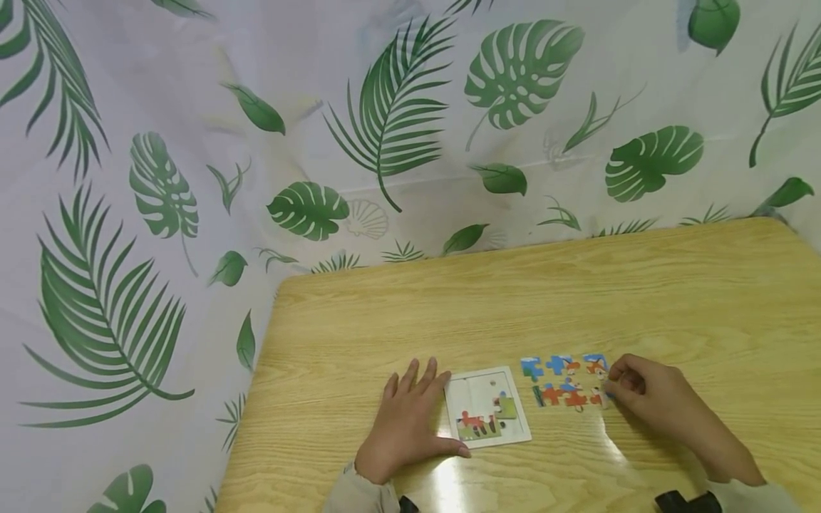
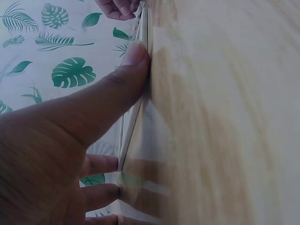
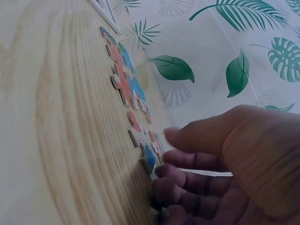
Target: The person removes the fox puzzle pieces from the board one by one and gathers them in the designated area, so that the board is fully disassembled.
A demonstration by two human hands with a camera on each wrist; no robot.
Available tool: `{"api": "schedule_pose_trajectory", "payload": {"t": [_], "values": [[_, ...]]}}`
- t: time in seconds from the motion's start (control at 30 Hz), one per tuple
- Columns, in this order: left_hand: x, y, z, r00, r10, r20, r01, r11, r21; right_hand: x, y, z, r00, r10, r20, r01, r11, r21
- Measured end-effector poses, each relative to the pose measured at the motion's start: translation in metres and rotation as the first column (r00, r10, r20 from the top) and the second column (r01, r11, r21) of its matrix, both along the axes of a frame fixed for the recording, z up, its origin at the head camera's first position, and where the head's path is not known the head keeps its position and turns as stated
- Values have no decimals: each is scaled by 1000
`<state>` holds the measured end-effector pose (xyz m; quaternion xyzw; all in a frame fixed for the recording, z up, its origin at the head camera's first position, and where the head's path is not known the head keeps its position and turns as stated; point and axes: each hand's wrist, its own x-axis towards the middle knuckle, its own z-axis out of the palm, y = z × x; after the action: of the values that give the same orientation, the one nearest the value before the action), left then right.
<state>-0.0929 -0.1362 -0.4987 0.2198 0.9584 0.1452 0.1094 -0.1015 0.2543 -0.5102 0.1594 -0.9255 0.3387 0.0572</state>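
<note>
A white puzzle tray [image 1: 489,370] lies on the table with a few joined pieces in its lower part. My left hand [image 1: 408,420] rests at the tray's left side, fingers spread, the thumb [image 2: 133,56] along its near edge. To the right lie several loose puzzle pieces [image 1: 556,397] in blue, orange and red. My right hand [image 1: 654,392] is at the right end of these pieces, fingers loosely bent. A blue piece [image 3: 149,157] lies beside its fingertips, and nothing shows between thumb and index finger. The lower fingertips partly hide what lies under them.
The wood-grain table [image 1: 398,313] reaches back to a white wall covering [image 1: 423,199] printed with green leaves. The same leaf pattern hangs along the left side of the table.
</note>
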Motion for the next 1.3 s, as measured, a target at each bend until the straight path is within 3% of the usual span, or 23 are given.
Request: {"api": "schedule_pose_trajectory", "payload": {"t": [0.2,0.33,0.53,0.77,0.97,1.17,1.3], "values": [[0,0,-1,1000,-5,0,5,1000,-10,-4,-17,5,1000,17,7,-16,998,-53],[0,0,-2,1000,-7,3,7,1000,-15,-8,-37,9,993,112,-20,-114,989,-99],[1,-1,-4,1000,-7,-3,7,1000,-28,-14,-82,14,964,260,-49,-265,951,-157],[1,-1,-4,1000,4,-19,-5,999,-36,-18,-132,23,939,340,44,-325,924,-199],[0,-1,-4,1000,-2,-27,1,999,-38,-19,-154,25,915,394,89,-367,903,-224],[0,-2,-4,999,-10,-38,8,999,-51,-15,-169,18,889,437,133,-411,892,-189],[0,-1,-1,999,-11,-43,9,998,-55,-10,-176,12,891,431,144,-417,901,-116]]}}
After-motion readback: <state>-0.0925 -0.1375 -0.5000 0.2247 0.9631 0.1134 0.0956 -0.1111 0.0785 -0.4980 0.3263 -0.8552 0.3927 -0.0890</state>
